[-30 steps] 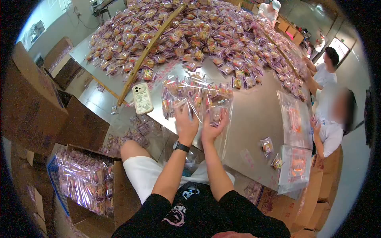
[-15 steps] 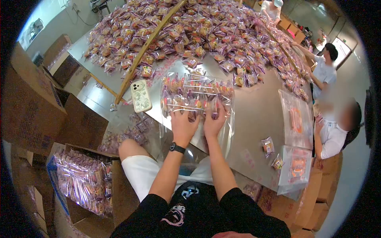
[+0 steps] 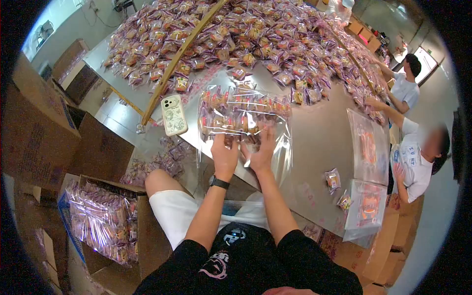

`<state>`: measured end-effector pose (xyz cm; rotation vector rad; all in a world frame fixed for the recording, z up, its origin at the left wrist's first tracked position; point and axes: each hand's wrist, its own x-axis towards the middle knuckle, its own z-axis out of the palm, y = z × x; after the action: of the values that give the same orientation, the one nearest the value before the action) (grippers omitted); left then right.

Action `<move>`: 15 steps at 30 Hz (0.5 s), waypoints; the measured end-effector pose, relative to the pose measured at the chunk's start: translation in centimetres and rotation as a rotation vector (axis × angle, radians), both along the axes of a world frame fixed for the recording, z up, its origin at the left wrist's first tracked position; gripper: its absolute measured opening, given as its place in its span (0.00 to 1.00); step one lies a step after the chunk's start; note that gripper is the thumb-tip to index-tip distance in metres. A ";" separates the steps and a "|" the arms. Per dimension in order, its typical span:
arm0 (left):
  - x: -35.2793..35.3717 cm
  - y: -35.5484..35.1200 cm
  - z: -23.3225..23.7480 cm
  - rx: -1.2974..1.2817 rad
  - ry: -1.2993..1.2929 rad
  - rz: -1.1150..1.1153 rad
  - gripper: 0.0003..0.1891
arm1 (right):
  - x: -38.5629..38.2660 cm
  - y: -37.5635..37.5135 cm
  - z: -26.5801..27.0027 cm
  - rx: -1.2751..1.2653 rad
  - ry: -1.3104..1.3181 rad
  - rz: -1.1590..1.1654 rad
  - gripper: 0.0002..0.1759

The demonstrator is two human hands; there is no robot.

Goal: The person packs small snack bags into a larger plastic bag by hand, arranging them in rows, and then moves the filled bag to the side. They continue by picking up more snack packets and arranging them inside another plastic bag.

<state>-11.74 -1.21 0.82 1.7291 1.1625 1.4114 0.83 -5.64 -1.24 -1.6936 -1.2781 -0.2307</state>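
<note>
A large clear plastic bag (image 3: 285, 152) lies at the table's near edge, filled at its far end with rows of small wrapped snack packets (image 3: 223, 120). My left hand (image 3: 224, 156) is at the bag's near part, its fingers extended against the closest row of packets. Beside it, my right hand (image 3: 260, 153) has its thumb apart and its fingers stretched forward over the right side of that row, slightly blurred. Both hands overlap the bag's clear film, and neither is wrapped round a packet.
A huge heap of packets (image 3: 255, 39) covers the far table, crossed by a wooden strip (image 3: 179, 59). A phone (image 3: 174, 114) lies left; flat printed bags (image 3: 368, 206) and two loose packets (image 3: 332, 181) lie right. A filled carton (image 3: 147, 236) stands lower left. Co-workers (image 3: 410, 162) are at right.
My hands have drawn slightly back towards me, and the right fingers have straightened off the packets. The nearest co-worker at right has stretched an arm towards the heap.
</note>
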 end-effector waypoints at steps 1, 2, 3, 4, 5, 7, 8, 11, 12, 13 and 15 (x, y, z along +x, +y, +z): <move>-0.1 -0.2 -0.1 0.004 -0.070 0.008 0.16 | -0.1 0.1 -0.1 -0.042 -0.016 -0.021 0.43; -0.2 -0.4 -0.1 0.008 -0.138 0.015 0.18 | -0.2 0.3 -0.3 -0.083 -0.029 -0.043 0.45; -0.2 -0.6 -0.1 -0.113 -0.250 0.071 0.20 | -0.2 0.4 -0.4 -0.084 -0.019 -0.048 0.45; -0.1 -0.9 -0.2 -0.235 -0.362 0.126 0.23 | -0.1 0.5 -0.6 -0.085 -0.008 -0.056 0.46; 0.0 -1.0 -0.4 -0.359 -0.472 0.178 0.25 | -0.1 0.5 -0.8 -0.087 0.004 -0.067 0.46; -0.1 -0.2 -1.6 -0.527 -0.683 0.074 0.30 | 0.1 0.7 -1.3 -0.047 0.042 -0.071 0.44; 0.2 0.2 -1.3 -0.555 -0.719 0.052 0.29 | 0.3 0.8 -1.5 -0.027 0.058 -0.071 0.43; 0.9 0.7 -0.6 -0.632 -0.811 0.071 0.25 | 0.5 0.8 -1.6 -0.012 0.078 -0.054 0.39; 1.0 0.8 -0.7 -0.649 -0.816 0.071 0.24 | 0.6 0.9 -1.5 -0.007 0.101 -0.045 0.38; 1.0 0.8 -0.8 -0.667 -0.820 0.071 0.23 | 0.5 0.8 -1.5 -0.002 0.124 -0.037 0.38; 1.6 0.1 -0.1 -0.542 -0.708 0.195 0.17 | 0.7 0.8 -1.6 0.004 0.133 -0.031 0.37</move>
<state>-10.12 -1.16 0.71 0.6692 1.1630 1.4614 1.48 -4.81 -2.84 -1.6973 -1.1532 -0.1371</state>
